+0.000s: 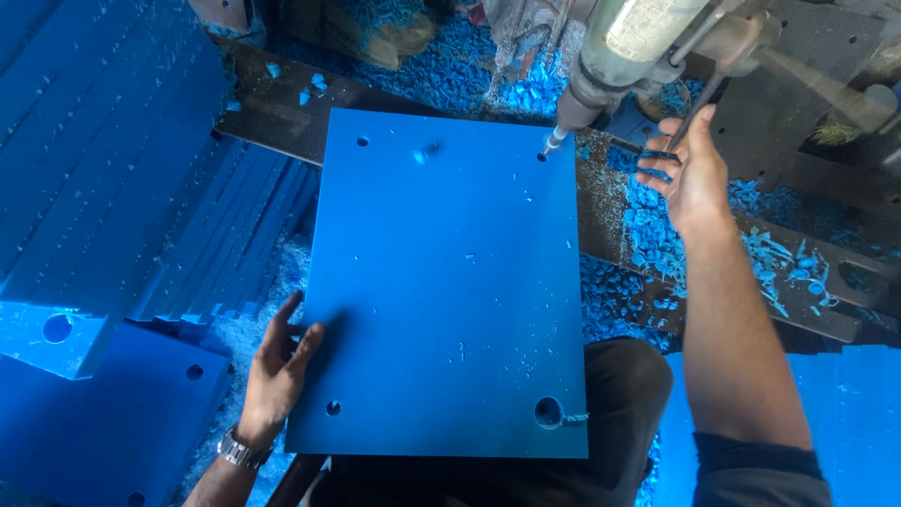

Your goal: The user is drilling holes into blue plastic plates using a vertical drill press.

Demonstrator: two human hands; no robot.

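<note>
A large blue plastic sheet [446, 282] lies flat under a drill press [627, 45]. The drill bit [556, 141] touches the sheet near its far right corner. Holes show at the other corners. My left hand [280, 366] rests with spread fingers on the sheet's near left edge, a metal watch on the wrist. My right hand [692, 169] is raised to the right of the machine and grips its thin metal feed lever [699, 105].
Stacks of blue sheets [103, 178] stand at the left, some with holes. Blue shavings [657, 235] cover the dark metal machine table [282, 113] and the area to the right. More blue sheets [863, 422] lie at the near right.
</note>
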